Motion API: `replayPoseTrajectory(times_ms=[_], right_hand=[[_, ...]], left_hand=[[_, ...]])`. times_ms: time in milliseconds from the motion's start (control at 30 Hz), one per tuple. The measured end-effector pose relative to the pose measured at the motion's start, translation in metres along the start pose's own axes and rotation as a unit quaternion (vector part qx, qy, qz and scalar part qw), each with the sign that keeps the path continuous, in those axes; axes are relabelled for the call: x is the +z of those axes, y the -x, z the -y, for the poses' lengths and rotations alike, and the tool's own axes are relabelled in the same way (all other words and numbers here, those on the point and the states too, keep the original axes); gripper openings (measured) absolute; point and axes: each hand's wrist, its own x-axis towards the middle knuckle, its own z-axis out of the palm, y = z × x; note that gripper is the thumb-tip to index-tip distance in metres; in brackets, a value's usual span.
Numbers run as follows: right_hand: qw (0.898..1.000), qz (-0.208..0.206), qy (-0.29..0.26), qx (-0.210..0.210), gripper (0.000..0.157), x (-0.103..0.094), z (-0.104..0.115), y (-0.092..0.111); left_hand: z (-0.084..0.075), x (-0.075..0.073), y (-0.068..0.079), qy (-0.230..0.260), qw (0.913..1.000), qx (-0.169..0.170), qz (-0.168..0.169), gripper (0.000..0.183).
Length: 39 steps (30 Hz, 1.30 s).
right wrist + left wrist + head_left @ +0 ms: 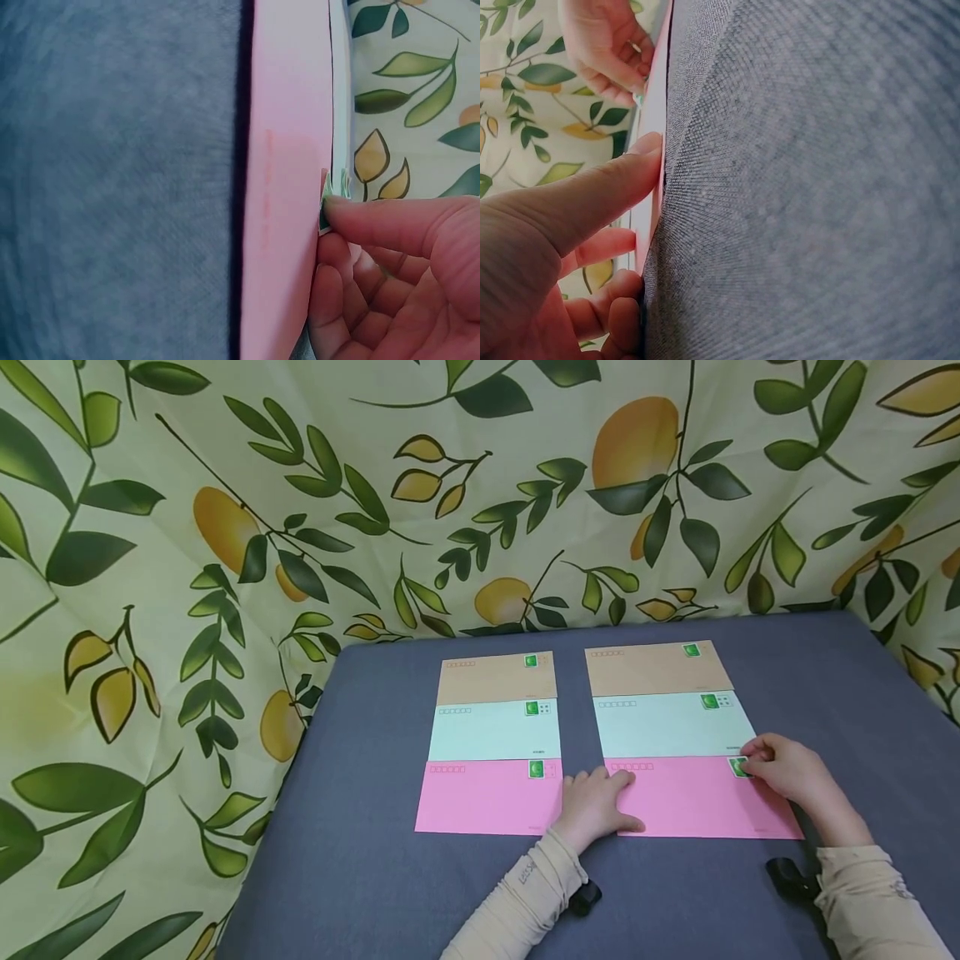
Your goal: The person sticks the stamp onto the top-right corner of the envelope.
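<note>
A pink envelope (pixel 697 806) lies flat at the near end of the right-hand column. My left hand (pixel 594 806) rests on its left end, thumb and forefinger spread apart on the paper. In the left wrist view the thumb (pixel 622 176) lies straight against the envelope's edge. At the envelope's upper right corner my right hand (pixel 787 770) pinches a small green postage stamp (pixel 738 767) between thumb and finger. The right wrist view shows the stamp (pixel 325 214) at the thumb tip, by the envelope's edge; whether it touches the paper I cannot tell.
Above the pink envelope lie a mint envelope (pixel 667 731) and a brown envelope (pixel 652 670), both stamped. To the left, a second column has a stamped brown envelope (pixel 487 681), mint envelope (pixel 487 735) and pink envelope (pixel 480 802). A leaf-patterned curtain (pixel 315 485) hangs behind the blue-grey table (pixel 360 877).
</note>
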Motion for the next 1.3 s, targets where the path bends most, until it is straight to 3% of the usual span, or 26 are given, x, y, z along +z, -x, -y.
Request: replayPoseTrajectory(times_ms=[333, 633, 833, 1100, 1300], right_hand=[[1.0, 0.001, 0.003, -0.013, 0.03, 0.001, 0.004, 0.004], [0.999, 0.018, 0.039, -0.024, 0.031, 0.004, 0.007, 0.002], [0.998, 0.023, 0.043, -0.034, 0.034, 0.004, 0.011, 0.001], [0.998, -0.031, 0.04, -0.03, 0.033, -0.002, 0.023, 0.006], [0.994, -0.073, 0.054, -0.069, 0.04, -0.022, 0.038, 0.008]], left_hand=[[0.001, -0.001, 0.001, -0.002, 1.0, 0.0, 0.0, 0.066], [0.002, -0.001, 0.001, 0.007, 1.0, 0.0, 0.004, 0.066], [0.004, -0.001, 0.003, -0.018, 0.9997, 0.014, 0.0, 0.067], [0.005, -0.006, 0.006, -0.044, 0.9971, 0.061, -0.015, 0.051], [0.014, -0.031, 0.005, -0.057, 0.9924, 0.089, -0.062, 0.042]])
